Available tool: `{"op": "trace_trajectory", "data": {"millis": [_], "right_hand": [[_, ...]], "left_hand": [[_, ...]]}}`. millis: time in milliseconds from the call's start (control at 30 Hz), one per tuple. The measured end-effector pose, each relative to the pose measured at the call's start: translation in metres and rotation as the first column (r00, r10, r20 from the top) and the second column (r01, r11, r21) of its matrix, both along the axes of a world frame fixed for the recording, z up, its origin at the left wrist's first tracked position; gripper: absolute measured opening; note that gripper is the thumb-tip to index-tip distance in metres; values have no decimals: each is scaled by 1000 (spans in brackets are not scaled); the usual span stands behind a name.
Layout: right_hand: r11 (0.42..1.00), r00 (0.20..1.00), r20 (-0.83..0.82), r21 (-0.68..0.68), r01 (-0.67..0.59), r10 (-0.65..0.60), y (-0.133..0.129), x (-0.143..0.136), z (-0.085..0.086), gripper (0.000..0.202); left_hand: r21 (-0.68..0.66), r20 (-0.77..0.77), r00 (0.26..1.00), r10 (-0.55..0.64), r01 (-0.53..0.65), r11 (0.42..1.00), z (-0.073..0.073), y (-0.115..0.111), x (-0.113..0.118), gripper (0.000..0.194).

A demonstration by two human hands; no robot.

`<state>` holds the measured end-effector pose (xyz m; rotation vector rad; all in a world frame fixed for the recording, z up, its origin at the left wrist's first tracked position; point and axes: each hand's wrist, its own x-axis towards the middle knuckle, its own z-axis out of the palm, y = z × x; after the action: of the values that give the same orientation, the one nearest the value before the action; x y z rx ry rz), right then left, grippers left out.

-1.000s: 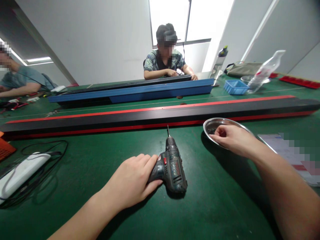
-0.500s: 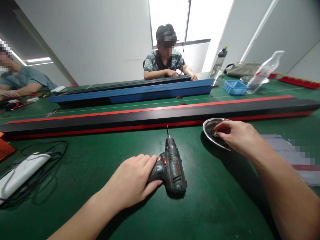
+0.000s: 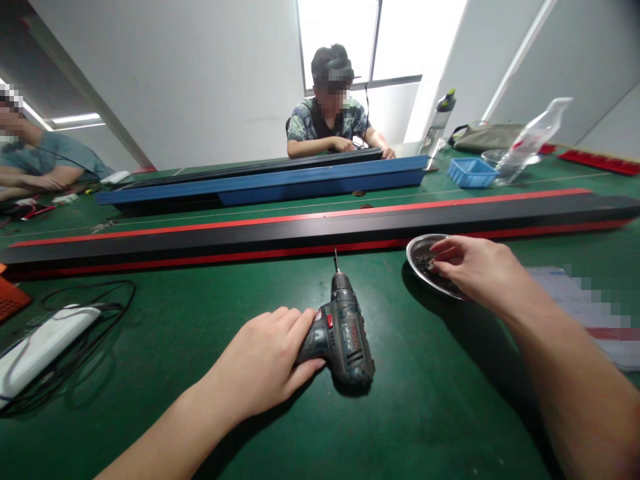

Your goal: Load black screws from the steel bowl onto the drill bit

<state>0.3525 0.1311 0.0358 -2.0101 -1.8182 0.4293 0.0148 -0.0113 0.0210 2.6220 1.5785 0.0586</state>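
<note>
My left hand (image 3: 273,360) is wrapped round the handle of a cordless drill (image 3: 349,333), which lies on its side on the green table (image 3: 390,433). Its bit points away from me, at the near red edge of a long black and red bar (image 3: 300,232). Over a round metal bowl (image 3: 416,265) of small dark pieces, perhaps screws, my right hand (image 3: 475,267) dips in with thumb and fingers drawn together. What sits between those fingertips is too small to make out.
A white power strip (image 3: 45,350) with tangled black cable lies at left, near an orange basket (image 3: 13,297). Long blue channels (image 3: 320,185) lie farther back, before a seated person (image 3: 330,120). A blue bin (image 3: 471,173) and plastic bottle (image 3: 533,143) stand back right.
The right hand has shifted very slightly over the bowl, its fingers still among the small pieces. The left hand and drill stay in place.
</note>
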Motion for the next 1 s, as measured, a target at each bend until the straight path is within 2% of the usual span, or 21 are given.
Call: {"op": "trace_trajectory", "data": {"millis": [633,1000], "right_hand": [[999,999,18,12,38,-38,-9,-11,12,23],[998,997,76,54,-22,18,-1,1,-4,19]], "left_hand": [[-12,-11,1000,3,-3,1000,0,1,1,50],[-17,-7,1000,5,-5,1000,-1,0,1,51]]}}
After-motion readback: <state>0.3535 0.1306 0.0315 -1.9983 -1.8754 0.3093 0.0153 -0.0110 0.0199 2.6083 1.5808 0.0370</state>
